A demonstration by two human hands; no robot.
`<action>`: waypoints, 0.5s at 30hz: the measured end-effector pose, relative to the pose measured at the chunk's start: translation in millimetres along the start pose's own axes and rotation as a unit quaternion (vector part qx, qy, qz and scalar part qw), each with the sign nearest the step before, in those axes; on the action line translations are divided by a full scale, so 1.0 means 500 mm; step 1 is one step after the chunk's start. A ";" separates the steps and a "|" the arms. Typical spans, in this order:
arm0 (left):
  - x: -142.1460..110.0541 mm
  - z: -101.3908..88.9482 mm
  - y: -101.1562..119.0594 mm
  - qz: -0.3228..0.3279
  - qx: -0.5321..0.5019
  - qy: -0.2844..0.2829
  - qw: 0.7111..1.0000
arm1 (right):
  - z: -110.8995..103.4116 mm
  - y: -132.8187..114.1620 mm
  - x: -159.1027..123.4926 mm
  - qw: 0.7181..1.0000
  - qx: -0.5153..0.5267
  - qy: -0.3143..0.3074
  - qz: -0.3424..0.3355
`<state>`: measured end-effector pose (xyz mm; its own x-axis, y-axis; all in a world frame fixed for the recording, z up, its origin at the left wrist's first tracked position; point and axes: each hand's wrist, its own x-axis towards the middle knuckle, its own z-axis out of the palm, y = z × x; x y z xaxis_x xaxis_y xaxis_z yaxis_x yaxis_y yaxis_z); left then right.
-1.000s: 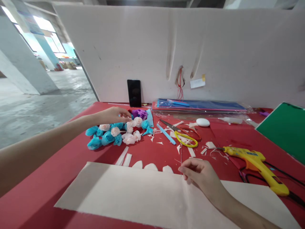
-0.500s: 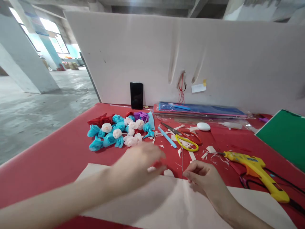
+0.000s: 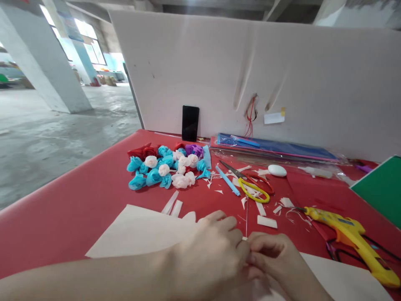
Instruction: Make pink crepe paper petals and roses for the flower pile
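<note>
My left hand [image 3: 209,255] and my right hand [image 3: 275,259] meet at the bottom centre over a pale sheet of crepe paper [image 3: 138,230] on the red table [image 3: 69,209]. The right hand's fingers are pinched on a thin metal wire [image 3: 247,213] that stands up from them. The left hand's fingers are curled against the right hand's; what they hold is hidden. Small white paper petals lie by the hands, mostly covered.
A pile of blue, white, red and purple paper flowers [image 3: 166,169] lies beyond the sheet. Yellow-handled scissors [image 3: 250,186], a blue stick [image 3: 227,180], a yellow glue gun [image 3: 351,238], a phone [image 3: 190,123], wrapped coloured paper [image 3: 275,148] and a green board [image 3: 384,188] are around.
My left hand came back from the flower pile and joined the right hand at the wire. The camera shifted left and down a little.
</note>
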<state>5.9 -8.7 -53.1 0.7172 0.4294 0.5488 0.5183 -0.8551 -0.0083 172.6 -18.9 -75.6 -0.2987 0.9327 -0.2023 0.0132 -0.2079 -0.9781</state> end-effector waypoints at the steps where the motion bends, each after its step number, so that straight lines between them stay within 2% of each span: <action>1: -0.009 -0.002 -0.002 -0.001 0.001 -0.005 1.000 | -0.004 0.006 0.003 1.000 -0.016 -0.007 -0.001; 4: -0.045 -0.018 -0.028 -0.015 0.024 -0.034 0.999 | -0.015 0.018 0.015 0.998 -0.062 0.016 0.020; 6: -0.074 -0.042 -0.070 -0.037 0.076 -0.043 0.995 | -0.021 0.019 0.023 0.995 -0.068 0.054 0.039; 10: -0.119 -0.116 -0.197 -0.117 0.107 -0.133 0.978 | -0.027 0.012 0.032 0.992 -0.031 0.103 0.060; 13: -0.137 -0.166 -0.291 -0.163 0.111 -0.150 0.969 | -0.026 0.008 0.034 0.991 -0.013 0.112 0.066; 15: -0.144 -0.182 -0.336 -0.191 0.112 -0.168 0.961 | -0.025 0.008 0.033 0.992 -0.011 0.113 0.062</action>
<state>-175.1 77.5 -14.9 0.5456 0.8007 0.2475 0.8334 -0.5495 -0.0595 179.5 -0.5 -83.6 -0.0728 0.9429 -0.3250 0.0589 -0.3212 -0.9452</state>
